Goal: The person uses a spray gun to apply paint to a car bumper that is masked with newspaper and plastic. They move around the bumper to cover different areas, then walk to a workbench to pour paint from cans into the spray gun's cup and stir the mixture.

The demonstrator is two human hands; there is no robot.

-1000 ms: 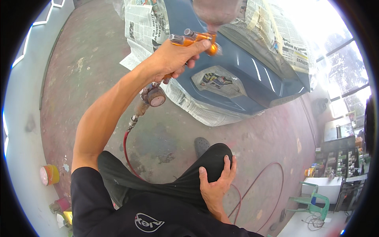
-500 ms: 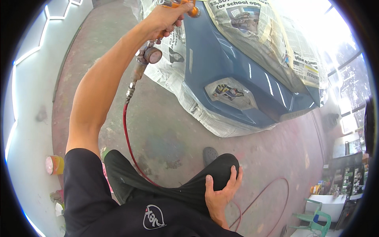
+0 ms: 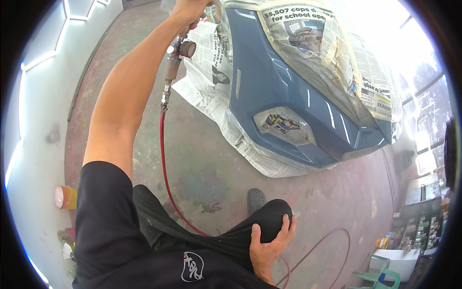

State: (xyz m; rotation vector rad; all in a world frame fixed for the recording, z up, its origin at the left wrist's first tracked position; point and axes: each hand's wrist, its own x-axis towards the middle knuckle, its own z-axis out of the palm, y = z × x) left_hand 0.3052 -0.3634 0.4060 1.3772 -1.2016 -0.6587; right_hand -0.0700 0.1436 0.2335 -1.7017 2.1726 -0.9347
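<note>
My left hand point(image 3: 191, 11) reaches up at the top edge, fingers wrapped round a spray gun whose body is mostly out of view. Below the fist hangs a worn metal air regulator with a round gauge point(image 3: 187, 49). From its lower fitting a red air hose point(image 3: 164, 159) runs down across my legs. Right of the gun stands a blue-grey car front panel point(image 3: 269, 72), edged with newspaper masking point(image 3: 293, 29); more newspaper fills its headlight opening point(image 3: 284, 127). My right hand point(image 3: 270, 245) rests with fingers spread on my bent right knee point(image 3: 274, 212).
A loop of red hose point(image 3: 347, 241) lies on the stained concrete floor to the right. A green plastic chair point(image 3: 385, 277) and a shelf with several small containers point(image 3: 426, 226) stand at the far right. A yellow and pink bucket point(image 3: 66, 197) sits by the left wall.
My left hand has moved up and slightly left, taking the spray gun almost wholly out of view; the regulator and hose shifted with it. The right hand stays on the knee.
</note>
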